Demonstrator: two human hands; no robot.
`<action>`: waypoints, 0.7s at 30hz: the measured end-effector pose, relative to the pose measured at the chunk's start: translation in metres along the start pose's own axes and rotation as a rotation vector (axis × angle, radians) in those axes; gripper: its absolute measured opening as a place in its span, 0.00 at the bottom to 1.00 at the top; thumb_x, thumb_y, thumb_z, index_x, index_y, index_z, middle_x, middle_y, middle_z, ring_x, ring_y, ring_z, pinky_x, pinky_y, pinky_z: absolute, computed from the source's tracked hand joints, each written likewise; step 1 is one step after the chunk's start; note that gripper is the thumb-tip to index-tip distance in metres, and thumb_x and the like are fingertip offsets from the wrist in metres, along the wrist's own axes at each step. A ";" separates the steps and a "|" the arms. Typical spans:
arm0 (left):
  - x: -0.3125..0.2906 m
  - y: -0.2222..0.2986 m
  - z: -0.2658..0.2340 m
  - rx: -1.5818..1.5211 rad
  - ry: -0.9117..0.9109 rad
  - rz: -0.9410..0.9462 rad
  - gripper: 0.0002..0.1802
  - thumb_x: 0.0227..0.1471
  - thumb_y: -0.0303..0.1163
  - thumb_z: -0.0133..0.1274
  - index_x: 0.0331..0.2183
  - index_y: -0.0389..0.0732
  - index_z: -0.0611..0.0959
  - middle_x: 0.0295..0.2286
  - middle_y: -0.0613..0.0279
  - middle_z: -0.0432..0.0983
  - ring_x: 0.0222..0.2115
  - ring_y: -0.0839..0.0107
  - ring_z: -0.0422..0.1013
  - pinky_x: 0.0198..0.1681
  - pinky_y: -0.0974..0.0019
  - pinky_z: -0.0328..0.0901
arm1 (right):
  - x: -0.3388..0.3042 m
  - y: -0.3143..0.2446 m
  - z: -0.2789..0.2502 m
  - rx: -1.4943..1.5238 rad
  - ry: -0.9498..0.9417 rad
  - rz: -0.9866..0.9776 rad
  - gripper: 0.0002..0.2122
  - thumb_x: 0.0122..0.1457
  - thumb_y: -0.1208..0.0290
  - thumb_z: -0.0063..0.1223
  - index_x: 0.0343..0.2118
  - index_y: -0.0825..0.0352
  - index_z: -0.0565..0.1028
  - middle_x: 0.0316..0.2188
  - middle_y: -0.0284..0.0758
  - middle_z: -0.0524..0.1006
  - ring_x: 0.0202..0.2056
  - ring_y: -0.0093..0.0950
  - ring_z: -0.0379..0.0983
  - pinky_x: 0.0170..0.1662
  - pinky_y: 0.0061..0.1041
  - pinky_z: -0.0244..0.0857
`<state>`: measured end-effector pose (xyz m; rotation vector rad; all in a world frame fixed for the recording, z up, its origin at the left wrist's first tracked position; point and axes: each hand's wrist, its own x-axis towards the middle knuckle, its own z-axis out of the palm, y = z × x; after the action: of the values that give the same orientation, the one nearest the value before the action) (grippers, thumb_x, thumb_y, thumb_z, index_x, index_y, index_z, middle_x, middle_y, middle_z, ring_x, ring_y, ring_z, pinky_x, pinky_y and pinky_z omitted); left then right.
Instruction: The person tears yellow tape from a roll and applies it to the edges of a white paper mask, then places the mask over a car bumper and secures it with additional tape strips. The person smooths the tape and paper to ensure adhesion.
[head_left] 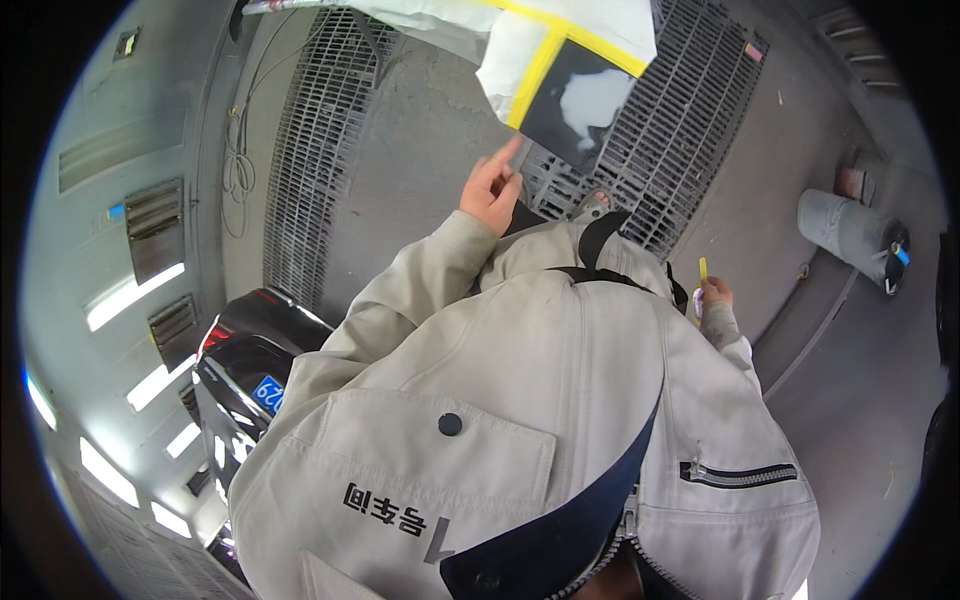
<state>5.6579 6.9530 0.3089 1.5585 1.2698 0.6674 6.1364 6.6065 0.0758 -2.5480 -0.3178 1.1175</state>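
Note:
A dark panel point(553, 118) with an irregular pale grey patch point(596, 105) is ahead of me. Yellow masking tape point(541, 72) borders it, and white masking sheeting point(507, 55) lies beyond the tape. My left hand point(490, 195) is empty, its index finger stretched toward the panel's near left corner and the other fingers partly bent; whether the fingertip touches cannot be told. Low at my right side, my right hand point(717, 291) is closed on a narrow yellow strip point(703, 268). Something small and whitish shows beside those fingers, too small to name.
Floor gratings point(318, 150) run along the left and beneath the panel point(690, 120). A coiled cable point(238, 165) hangs at the left wall. Behind me on the left stands a dark car point(265, 335). A translucent bag-lined bin point(845, 228) stands at the right.

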 end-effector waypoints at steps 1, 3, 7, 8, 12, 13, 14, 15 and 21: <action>-0.004 -0.009 -0.003 -0.030 -0.047 -0.092 0.24 0.66 0.25 0.57 0.62 0.42 0.83 0.41 0.66 0.79 0.35 0.78 0.69 0.41 0.70 0.67 | 0.000 -0.007 -0.002 0.019 -0.027 -0.053 0.14 0.63 0.65 0.68 0.49 0.65 0.88 0.32 0.40 0.88 0.34 0.28 0.84 0.42 0.31 0.78; -0.011 -0.022 -0.012 -0.141 -0.120 -0.198 0.20 0.68 0.31 0.58 0.60 0.41 0.85 0.39 0.66 0.82 0.38 0.78 0.73 0.45 0.69 0.70 | -0.009 -0.028 -0.001 -0.056 0.054 -0.059 0.14 0.63 0.66 0.67 0.50 0.63 0.88 0.33 0.40 0.88 0.35 0.28 0.84 0.44 0.30 0.78; -0.021 -0.027 -0.040 -0.210 -0.281 -0.256 0.19 0.69 0.33 0.58 0.58 0.41 0.86 0.39 0.68 0.82 0.39 0.78 0.74 0.47 0.69 0.70 | -0.064 -0.106 0.010 0.061 0.059 -0.225 0.14 0.63 0.67 0.67 0.49 0.66 0.87 0.35 0.39 0.88 0.37 0.26 0.84 0.44 0.27 0.77; -0.023 -0.023 -0.047 -0.217 -0.329 -0.231 0.18 0.69 0.33 0.58 0.58 0.40 0.86 0.39 0.68 0.82 0.39 0.78 0.74 0.48 0.69 0.70 | -0.087 -0.131 0.013 0.159 -0.018 -0.317 0.13 0.63 0.69 0.66 0.49 0.67 0.87 0.35 0.38 0.88 0.37 0.25 0.84 0.44 0.27 0.77; -0.034 0.001 -0.057 -0.236 -0.568 -0.195 0.19 0.69 0.34 0.59 0.58 0.39 0.84 0.39 0.66 0.82 0.39 0.79 0.74 0.48 0.68 0.70 | -0.206 -0.234 0.027 0.280 -0.237 -0.523 0.10 0.66 0.73 0.63 0.48 0.70 0.83 0.35 0.34 0.86 0.38 0.21 0.81 0.43 0.25 0.75; -0.036 0.008 -0.055 -0.252 -0.615 -0.212 0.21 0.68 0.34 0.61 0.59 0.39 0.83 0.40 0.65 0.83 0.41 0.77 0.75 0.50 0.67 0.72 | -0.237 -0.256 0.030 0.269 -0.302 -0.646 0.10 0.67 0.72 0.63 0.48 0.70 0.83 0.35 0.33 0.86 0.39 0.21 0.81 0.43 0.25 0.74; -0.041 0.015 -0.052 -0.322 -0.642 -0.208 0.22 0.67 0.34 0.62 0.59 0.39 0.83 0.40 0.64 0.83 0.42 0.77 0.76 0.50 0.66 0.72 | -0.265 -0.276 0.033 0.221 -0.325 -0.648 0.10 0.67 0.72 0.63 0.48 0.70 0.83 0.36 0.34 0.86 0.39 0.21 0.81 0.44 0.25 0.74; -0.044 0.022 -0.047 -0.380 -0.636 -0.212 0.22 0.67 0.33 0.64 0.59 0.39 0.83 0.41 0.64 0.84 0.43 0.76 0.76 0.51 0.66 0.73 | -0.291 -0.292 0.035 0.198 -0.371 -0.739 0.10 0.68 0.72 0.62 0.47 0.70 0.83 0.37 0.34 0.87 0.39 0.21 0.81 0.44 0.26 0.74; -0.055 0.048 -0.011 -0.534 -0.757 -0.320 0.16 0.64 0.30 0.67 0.51 0.35 0.84 0.40 0.61 0.86 0.40 0.77 0.80 0.44 0.69 0.76 | -0.373 -0.313 0.030 -0.045 -0.177 -0.836 0.09 0.67 0.70 0.63 0.46 0.68 0.85 0.38 0.43 0.88 0.38 0.39 0.86 0.45 0.31 0.77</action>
<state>5.6508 6.9061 0.3659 0.9759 0.6606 0.1441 5.8450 6.7752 0.4284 -1.9812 -1.3064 0.9721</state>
